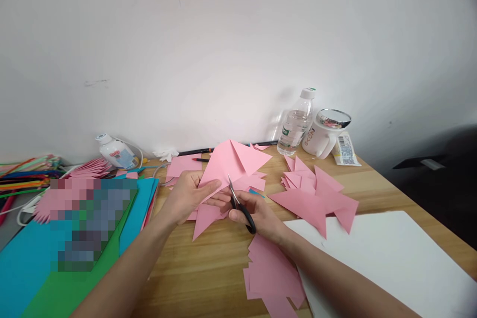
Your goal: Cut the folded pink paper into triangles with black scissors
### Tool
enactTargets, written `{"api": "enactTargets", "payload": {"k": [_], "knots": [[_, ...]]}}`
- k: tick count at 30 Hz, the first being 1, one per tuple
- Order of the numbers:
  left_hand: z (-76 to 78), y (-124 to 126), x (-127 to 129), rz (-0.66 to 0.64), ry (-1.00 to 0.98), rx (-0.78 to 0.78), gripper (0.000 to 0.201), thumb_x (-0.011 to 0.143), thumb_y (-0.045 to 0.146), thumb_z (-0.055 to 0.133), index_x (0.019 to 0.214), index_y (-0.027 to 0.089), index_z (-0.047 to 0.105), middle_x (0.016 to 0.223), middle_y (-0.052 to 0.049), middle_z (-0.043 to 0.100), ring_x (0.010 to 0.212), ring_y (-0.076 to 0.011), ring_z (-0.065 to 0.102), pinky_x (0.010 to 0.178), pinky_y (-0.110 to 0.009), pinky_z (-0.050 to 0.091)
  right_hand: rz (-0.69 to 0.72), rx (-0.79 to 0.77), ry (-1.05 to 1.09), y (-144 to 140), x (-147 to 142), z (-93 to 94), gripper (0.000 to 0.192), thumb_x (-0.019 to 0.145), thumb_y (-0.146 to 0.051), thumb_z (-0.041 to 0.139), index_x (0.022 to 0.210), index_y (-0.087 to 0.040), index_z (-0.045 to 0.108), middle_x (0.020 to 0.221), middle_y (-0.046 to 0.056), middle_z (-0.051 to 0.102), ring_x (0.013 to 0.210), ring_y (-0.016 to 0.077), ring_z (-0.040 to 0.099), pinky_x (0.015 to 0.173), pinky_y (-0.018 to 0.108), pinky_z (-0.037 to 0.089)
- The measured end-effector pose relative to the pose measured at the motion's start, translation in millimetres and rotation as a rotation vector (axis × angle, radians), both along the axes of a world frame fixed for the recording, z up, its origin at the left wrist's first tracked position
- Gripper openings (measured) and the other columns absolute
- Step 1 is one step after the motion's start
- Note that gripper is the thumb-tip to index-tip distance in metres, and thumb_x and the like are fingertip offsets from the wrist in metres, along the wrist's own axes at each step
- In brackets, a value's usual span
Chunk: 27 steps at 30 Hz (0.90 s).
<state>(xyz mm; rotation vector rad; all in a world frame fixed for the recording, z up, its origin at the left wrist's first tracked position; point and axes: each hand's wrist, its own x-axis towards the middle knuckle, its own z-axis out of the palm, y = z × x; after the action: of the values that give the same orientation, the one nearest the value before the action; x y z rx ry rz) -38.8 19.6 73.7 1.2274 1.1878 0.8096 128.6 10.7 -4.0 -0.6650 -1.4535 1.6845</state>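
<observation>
Pinched between the thumb and fingers of my left hand (190, 194) is a sheet of pink paper (223, 161), held up above the wooden table. One triangular flap of it sticks out to the right. My right hand (261, 213) grips a pair of scissors (244, 214) with black handles. Their metal blades point up and away, at the lower part of the paper. Whether the blades are parted is hard to make out. Pink paper scraps (208, 218) lie beneath my hands, and more cut pink pieces (274, 273) lie under my right wrist.
Pink cut pieces (316, 196) are heaped at right, beside a white board (380, 253). Along the wall stand a water bottle (296, 126), a white mug (320, 134) and a tilted white bottle (117, 153). Blue sheets (22, 253) and green sheets (55, 293) cover the left side.
</observation>
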Motion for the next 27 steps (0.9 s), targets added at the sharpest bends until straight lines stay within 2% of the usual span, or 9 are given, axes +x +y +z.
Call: {"api": "enactTargets", "payload": {"k": [6,12,18,22,27], "knots": [[-2.8,1.7,-3.1,-0.008,0.040,0.015,0.027,0.069,0.035,0.065,0.075,0.009,0.064,0.077,-0.011,0.071,0.075,-0.0263,0.067,0.068,-0.038,0.056,-0.006,-0.011,0.016,-0.2,-0.3,2.8,0.031,0.066,-0.040,0.070,0.083,-0.016,0.063,0.079,0.003,0.057,0.076,0.0161,0.051,0.071,0.028,0.041],[-0.1,0.8,-2.2,-0.033,0.027,-0.003,0.026,0.069,0.035,0.065,0.077,0.010,0.065,0.073,-0.009,0.071,0.070,-0.0241,0.068,0.068,-0.036,0.056,-0.021,0.017,0.027,-0.8,-1.4,2.9,0.029,0.064,-0.040,0.071,0.073,-0.015,0.059,0.067,-0.001,0.047,0.063,0.0107,0.040,0.058,0.023,0.035],[-0.9,1.3,-4.3,-0.019,0.102,0.014,0.031,0.068,0.037,0.065,0.077,0.007,0.065,0.077,-0.012,0.071,0.073,-0.0258,0.067,0.069,-0.039,0.055,-0.047,0.032,0.007,-1.3,-3.1,2.4,0.032,0.064,-0.043,0.070,0.070,-0.015,0.055,0.061,-0.003,0.042,0.057,0.0093,0.035,0.052,0.022,0.031],[1.3,1.4,-3.6,-0.042,0.080,0.006,0.029,0.069,0.037,0.064,0.075,0.008,0.065,0.075,-0.011,0.071,0.071,-0.0245,0.067,0.067,-0.035,0.056,-0.058,0.029,0.009,-1.5,-3.6,2.0,0.033,0.063,-0.042,0.071,0.064,-0.017,0.049,0.057,-0.005,0.036,0.053,0.0078,0.030,0.048,0.021,0.028],[6.0,-0.1,-1.4,-0.056,0.055,0.000,0.025,0.071,0.034,0.063,0.072,0.009,0.064,0.072,-0.009,0.072,0.069,-0.0220,0.068,0.064,-0.031,0.056,-0.056,0.023,-0.005,-1.6,-3.5,0.6,0.032,0.065,-0.039,0.070,0.064,-0.016,0.049,0.053,-0.007,0.035,0.049,0.0065,0.032,0.046,0.021,0.027]]}}
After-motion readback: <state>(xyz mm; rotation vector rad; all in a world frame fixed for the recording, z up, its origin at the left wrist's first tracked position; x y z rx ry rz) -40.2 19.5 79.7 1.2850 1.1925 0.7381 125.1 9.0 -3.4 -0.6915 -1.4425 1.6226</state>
